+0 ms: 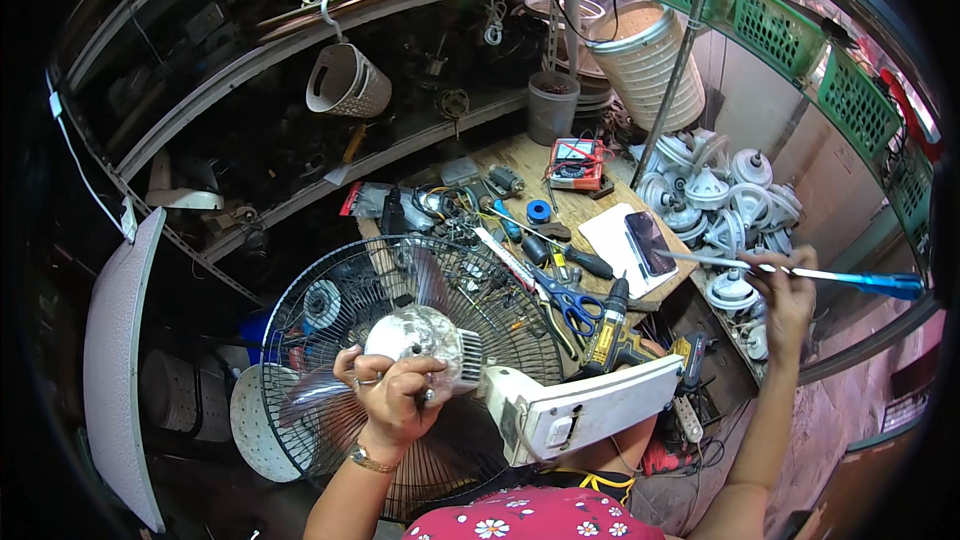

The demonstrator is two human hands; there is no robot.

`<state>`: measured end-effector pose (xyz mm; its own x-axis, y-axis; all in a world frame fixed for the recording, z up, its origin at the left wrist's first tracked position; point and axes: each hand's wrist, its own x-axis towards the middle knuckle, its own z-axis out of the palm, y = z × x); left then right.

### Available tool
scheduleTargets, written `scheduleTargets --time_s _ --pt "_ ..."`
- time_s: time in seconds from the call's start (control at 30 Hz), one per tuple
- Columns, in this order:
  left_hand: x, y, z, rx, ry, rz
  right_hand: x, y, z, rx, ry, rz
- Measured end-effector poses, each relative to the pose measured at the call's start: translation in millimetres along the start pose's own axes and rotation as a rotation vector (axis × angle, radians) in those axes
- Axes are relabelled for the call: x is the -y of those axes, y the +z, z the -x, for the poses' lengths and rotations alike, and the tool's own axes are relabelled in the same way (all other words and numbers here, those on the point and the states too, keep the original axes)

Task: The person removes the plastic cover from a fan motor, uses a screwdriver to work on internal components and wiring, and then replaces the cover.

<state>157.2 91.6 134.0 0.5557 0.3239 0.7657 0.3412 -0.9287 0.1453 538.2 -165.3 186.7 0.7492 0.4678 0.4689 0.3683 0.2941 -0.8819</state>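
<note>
A fan lies across my lap, with its dirty white motor housing [405, 328], black wire guard [290, 285] and clear blades [428, 278]. Its white base column [605, 408] stretches to the right. My left hand [395, 405] is closed against the motor housing, fingertips pinched on something small and dark that I cannot make out. Off to the right, my raised right hand [787, 305] grips a long screwdriver [885, 284] by its shaft. Its blue handle points right and its tip left, well apart from the fan.
The wooden bench holds blue scissors [575, 310], a yellow drill [612, 335], a phone [650, 243] and a red multimeter [577, 163]. White fan motor parts [725, 200] are heaped beyond it at right. A white panel [120, 360] stands at left. Green baskets [775, 28] hang upper right.
</note>
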Motion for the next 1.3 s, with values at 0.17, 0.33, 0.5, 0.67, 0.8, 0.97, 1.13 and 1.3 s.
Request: scheduleTargets --time_s 0.17,0.33,0.5,0.67,0.8,0.97,1.13,1.3 --pt "0.6 0.5 0.9 -0.008 -0.011 0.025 -56.2 135.8 -44.4 0.332 0.056 -0.037" --pt "1.6 -1.3 4.5 0.019 -0.031 0.038 -142.8 233.1 -71.4 0.44 0.149 -0.258" --pt "1.8 -1.9 2.3 0.032 -0.049 0.039 -167.2 285.7 -85.6 0.431 0.06 -0.128" --pt "2.4 -3.1 1.5 0.031 -0.05 0.041 -171.0 309.0 -96.9 0.438 -0.123 -0.139" --pt "2.6 -2.5 2.7 0.044 -0.061 0.044 -84.6 301.9 -80.7 0.526 -0.185 -0.372" --pt "1.8 -3.4 -2.3 0.043 -0.066 0.064 35.4 254.4 -52.1 0.504 -0.333 -0.621" --pt "3.7 -8.9 -1.3 0.057 -0.073 0.037 82.3 242.1 -8.2 0.481 -0.29 -0.371" --pt "2.1 -4.9 -5.4 0.052 -0.049 0.072 91.2 238.0 4.4 0.455 -0.246 -0.301"
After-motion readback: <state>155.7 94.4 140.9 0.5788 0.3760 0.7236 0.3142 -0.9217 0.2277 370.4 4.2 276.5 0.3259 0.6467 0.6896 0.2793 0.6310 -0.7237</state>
